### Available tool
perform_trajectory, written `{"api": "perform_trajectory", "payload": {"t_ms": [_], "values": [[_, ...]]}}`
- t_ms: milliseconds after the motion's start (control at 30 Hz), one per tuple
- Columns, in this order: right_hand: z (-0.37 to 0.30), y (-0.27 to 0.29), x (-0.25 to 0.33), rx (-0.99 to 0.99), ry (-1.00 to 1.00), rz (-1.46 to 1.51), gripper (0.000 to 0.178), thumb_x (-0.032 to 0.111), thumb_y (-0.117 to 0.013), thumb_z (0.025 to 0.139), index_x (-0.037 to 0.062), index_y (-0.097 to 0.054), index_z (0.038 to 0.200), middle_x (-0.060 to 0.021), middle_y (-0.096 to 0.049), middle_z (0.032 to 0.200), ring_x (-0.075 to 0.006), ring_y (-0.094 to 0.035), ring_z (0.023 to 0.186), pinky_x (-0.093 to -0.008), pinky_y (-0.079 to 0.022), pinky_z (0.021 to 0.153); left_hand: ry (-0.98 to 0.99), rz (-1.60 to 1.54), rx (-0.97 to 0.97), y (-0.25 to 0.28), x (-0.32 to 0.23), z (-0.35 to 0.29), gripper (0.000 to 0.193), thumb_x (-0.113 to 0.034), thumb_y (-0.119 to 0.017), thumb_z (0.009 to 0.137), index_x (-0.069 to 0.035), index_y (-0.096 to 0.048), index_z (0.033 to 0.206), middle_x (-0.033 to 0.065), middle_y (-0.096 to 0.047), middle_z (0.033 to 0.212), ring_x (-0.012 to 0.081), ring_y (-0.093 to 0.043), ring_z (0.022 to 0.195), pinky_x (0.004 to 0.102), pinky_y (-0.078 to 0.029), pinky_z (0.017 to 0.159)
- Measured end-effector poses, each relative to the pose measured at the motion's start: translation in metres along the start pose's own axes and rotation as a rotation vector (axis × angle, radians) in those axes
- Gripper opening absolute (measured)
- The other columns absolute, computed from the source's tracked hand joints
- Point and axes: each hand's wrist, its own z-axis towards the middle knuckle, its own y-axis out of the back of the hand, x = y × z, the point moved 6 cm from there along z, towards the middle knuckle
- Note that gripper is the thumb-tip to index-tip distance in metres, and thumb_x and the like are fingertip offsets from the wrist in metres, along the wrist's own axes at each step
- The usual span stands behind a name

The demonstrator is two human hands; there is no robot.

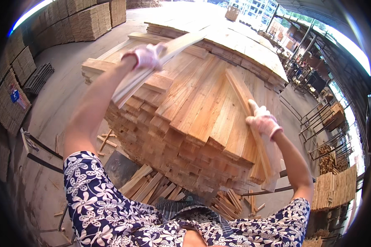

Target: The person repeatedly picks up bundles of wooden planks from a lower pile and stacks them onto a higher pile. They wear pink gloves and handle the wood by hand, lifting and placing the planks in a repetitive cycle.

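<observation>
Pale lumber (182, 44) slants across the left part of the stack (193, 105), the gloved left hand (146, 57) over it, fingers curled around it, though blurred. Loose sticks (146, 186) lie below the stack's near edge. Rightward, the right hand (263, 123) pinches a board (238, 87) between thumb and fingers, one end at the near right corner.

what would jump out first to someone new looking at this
Probably the big stack of sawn planks filling the centre, its uneven ends facing the wearer. Above it, the gloved left hand grips a pale plank at upper left, while the gloved right hand holds a narrow plank at right. The navy-and-white floral top stands out along the lower edge.
</observation>
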Motion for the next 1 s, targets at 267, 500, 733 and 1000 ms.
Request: {"api": "perform_trajectory", "payload": {"t_ms": [267,500,733,1000], "values": [[0.011,-0.001,-0.023,-0.114,-0.007,0.106,0.084,0.038,-0.071,0.083,0.0234,-0.034,0.158,-0.0268,-0.049,0.141,-0.0434,-0.053,0.128,-0.0449,-0.046,0.109,0.094,0.173,-0.164,-0.039,0.012,0.041,0.085,-0.038,-0.073,0.079,-0.026,-0.039,0.156,0.0208,-0.052,0.145,0.0396,-0.052,0.134,0.0513,-0.047,0.108],[0.113,0.065,-0.004,-0.141,0.278,-0.178,0.076,0.026,-0.069,0.082,0.0291,-0.042,0.154,-0.0253,-0.052,0.137,-0.0412,-0.055,0.128,-0.0465,-0.048,0.105,0.057,0.048,-0.289,0.002,0.011,0.002,0.09,-0.031,-0.078,0.076,-0.025,-0.038,0.156,0.021,-0.05,0.149,0.0344,-0.059,0.127,0.0456,-0.051,0.103],[0.242,0.042,-0.009,-0.166,0.48,-0.268,0.079,0.014,-0.067,0.082,0.0251,-0.04,0.156,-0.0273,-0.045,0.152,-0.0362,-0.057,0.131,-0.0413,-0.05,0.105,0.016,-0.879,-0.522,0.001,0.019,-0.166,0.099,-0.027,-0.084,0.075,-0.011,-0.033,0.159,0.0094,-0.064,0.117,0.0171,-0.063,0.097,0.0278,-0.054,0.084],[0.238,0.038,-0.034,-0.268,0.339,-0.067,0.08,0.029,-0.065,0.082,0.0334,-0.036,0.157,-0.0254,-0.05,0.145,-0.0428,-0.055,0.129,-0.0547,-0.047,0.104,0.075,-1.545,-0.647,-0.193,0.032,-0.257,0.063,-0.033,-0.078,0.083,0.001,-0.056,0.132,0.0077,-0.062,0.112,0.0211,-0.062,0.101,0.0373,-0.052,0.09]]}}
